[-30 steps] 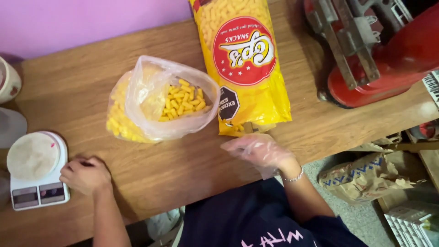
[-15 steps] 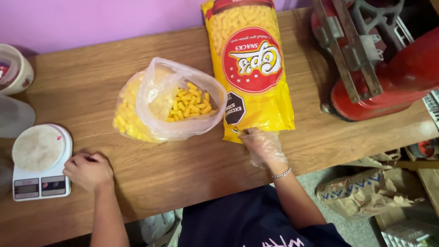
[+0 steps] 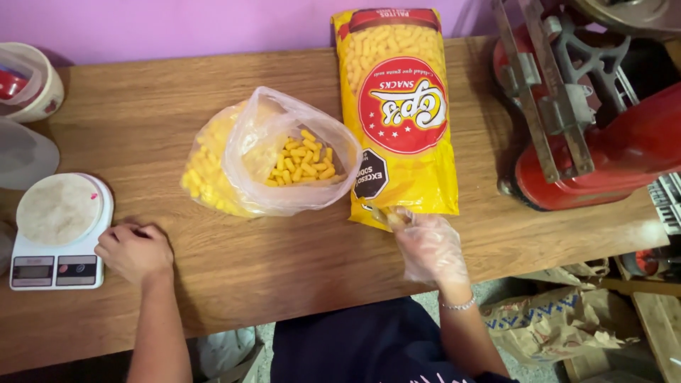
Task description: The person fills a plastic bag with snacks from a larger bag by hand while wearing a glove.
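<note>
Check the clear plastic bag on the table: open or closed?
Open. The clear plastic bag lies on the wooden table with its mouth gaping wide, yellow puffed sticks visible inside through the opening.

Big yellow snack bag point(image 3: 401, 106) lying flat on wooden table, near end open; clear plastic bag point(image 3: 273, 159) of orange puffs sitting just beside it, mouth gaping.

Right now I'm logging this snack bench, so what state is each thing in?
Clear plastic bag: open, lying down, partly filled with yellow puffs.
Yellow snack bag: lying flat, near end at the gloved fingers.
Kitchen scale: nothing on its platform.
Left hand: bare, fisted beside the scale.
Right hand: gloved, touching the snack bag.
</note>
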